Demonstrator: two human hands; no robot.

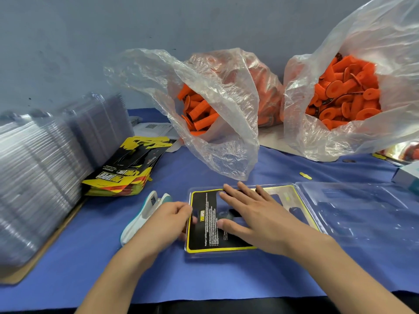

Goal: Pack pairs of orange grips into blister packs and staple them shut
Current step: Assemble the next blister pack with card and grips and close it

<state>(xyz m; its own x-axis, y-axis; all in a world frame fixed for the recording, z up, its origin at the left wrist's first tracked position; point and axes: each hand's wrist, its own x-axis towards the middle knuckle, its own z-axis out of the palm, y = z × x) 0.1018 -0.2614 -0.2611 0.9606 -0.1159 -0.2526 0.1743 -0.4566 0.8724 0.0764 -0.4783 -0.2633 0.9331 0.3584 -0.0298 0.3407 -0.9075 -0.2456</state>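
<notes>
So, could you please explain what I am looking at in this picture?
There is no machine here: a person wears one camera on the head, looking down at both bare hands. The right hand lies flat on a black card with a yellow border, pressing it into an open clear plastic blister pack. The left hand pinches the card's left edge. Beside it lies a white and teal stapler. On the blue cloth stand two clear plastic bags of orange grips at the back, a stack of yellow and black printed cards and a stack of clear packs at the left.
</notes>
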